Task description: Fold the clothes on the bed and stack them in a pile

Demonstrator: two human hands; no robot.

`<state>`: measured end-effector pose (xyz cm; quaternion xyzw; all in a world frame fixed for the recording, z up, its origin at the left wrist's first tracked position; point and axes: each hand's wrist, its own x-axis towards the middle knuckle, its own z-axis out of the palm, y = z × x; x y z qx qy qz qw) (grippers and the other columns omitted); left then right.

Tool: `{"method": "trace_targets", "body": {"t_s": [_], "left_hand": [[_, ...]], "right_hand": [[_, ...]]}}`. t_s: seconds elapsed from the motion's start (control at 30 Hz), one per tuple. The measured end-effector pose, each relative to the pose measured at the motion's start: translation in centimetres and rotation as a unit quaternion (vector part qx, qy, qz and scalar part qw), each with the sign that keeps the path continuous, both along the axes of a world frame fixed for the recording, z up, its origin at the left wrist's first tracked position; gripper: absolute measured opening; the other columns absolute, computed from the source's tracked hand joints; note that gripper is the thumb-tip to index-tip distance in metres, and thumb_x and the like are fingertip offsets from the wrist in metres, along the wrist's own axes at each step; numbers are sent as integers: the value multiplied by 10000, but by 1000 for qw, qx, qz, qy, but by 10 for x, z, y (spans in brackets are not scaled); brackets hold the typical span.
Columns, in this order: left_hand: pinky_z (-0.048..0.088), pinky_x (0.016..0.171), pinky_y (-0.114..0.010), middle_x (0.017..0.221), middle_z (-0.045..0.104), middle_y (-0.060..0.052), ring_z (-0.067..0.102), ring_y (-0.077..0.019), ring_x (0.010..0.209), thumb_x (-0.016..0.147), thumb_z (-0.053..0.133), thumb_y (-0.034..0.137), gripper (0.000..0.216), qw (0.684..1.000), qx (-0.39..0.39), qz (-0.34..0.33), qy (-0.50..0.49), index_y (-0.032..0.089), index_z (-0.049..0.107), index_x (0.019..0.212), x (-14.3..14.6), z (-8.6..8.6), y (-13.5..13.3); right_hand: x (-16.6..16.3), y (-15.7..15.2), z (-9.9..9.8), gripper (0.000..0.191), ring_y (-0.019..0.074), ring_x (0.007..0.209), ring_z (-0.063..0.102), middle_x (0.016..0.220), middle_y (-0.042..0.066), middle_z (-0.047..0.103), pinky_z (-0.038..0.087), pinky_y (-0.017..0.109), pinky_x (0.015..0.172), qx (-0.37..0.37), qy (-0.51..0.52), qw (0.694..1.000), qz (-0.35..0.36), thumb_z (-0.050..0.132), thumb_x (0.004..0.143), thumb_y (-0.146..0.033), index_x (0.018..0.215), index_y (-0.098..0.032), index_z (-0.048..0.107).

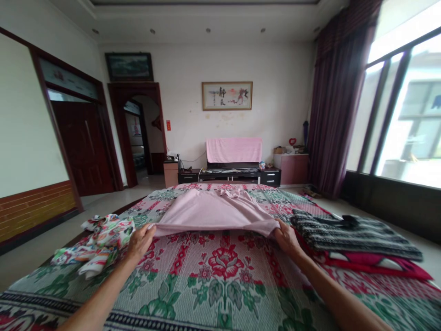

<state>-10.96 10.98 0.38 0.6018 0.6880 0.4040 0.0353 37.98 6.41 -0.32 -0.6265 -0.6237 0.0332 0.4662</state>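
A pale pink shirt (217, 211) is stretched out over the flowered bedspread (225, 294), its collar end lying on the far side. My left hand (141, 239) pinches the near left corner of its edge. At the opposite corner, my right hand (286, 235) grips the same edge, which is pulled straight and slightly raised between the two hands. Left of my left hand lies a crumpled white garment with a colourful print (106, 241). Just right of my right hand sits a folded black-and-grey striped knit garment (358, 236).
Under the striped knit is a folded red cloth (375, 264). Beyond the bed stands a low black cabinet (270, 177), with a pink cloth (234, 149) draped over something on it. Purple curtains (339, 101) hang by the window at right; a dark red door (82, 142) is at left.
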Motion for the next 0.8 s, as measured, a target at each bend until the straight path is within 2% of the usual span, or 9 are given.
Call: {"method": "trace_targets", "body": {"t_s": [0.1,0.3,0.4,0.63,0.8], "left_hand": [[451,682,-258,766,678,-45,627,-215,781,788,406,443,371,1000,-10,7,-18,211,673,901,-3,-1,-18],[447,744,-281,842,691,-74,621,-244,863,806,385,430,399,998,24,60,-5,195,669,958,-7,-10,-45],[446,764,-288,901,694,-80,613,-247,892,807,383,414,389,997,38,63,-3,195,671,950,-6,-14,-54],[434,695,-265,805,688,-76,608,-220,782,808,374,397,367,999,28,43,20,188,670,865,-4,-16,-57],[414,685,-254,796,682,-74,604,-220,793,822,353,401,375,995,34,81,49,198,667,846,-3,-11,-59]], "right_hand": [[2,-19,1,320,190,647,578,671,36,629,430,265,609,-5,-10,999,38,345,711,-267,839,-153,615],[2,-48,-3,322,177,608,571,652,12,627,429,254,592,-19,-51,993,101,361,667,-228,852,-171,619],[4,-58,-5,352,180,603,577,658,21,632,432,263,604,-25,-66,990,119,368,667,-221,907,-157,618],[-2,-63,-3,355,197,601,577,671,50,637,430,290,604,-38,-86,987,131,369,673,-229,906,-136,619],[-8,-63,4,308,173,537,535,595,34,599,399,273,553,-28,-131,978,157,375,668,-196,841,-157,627]]}}
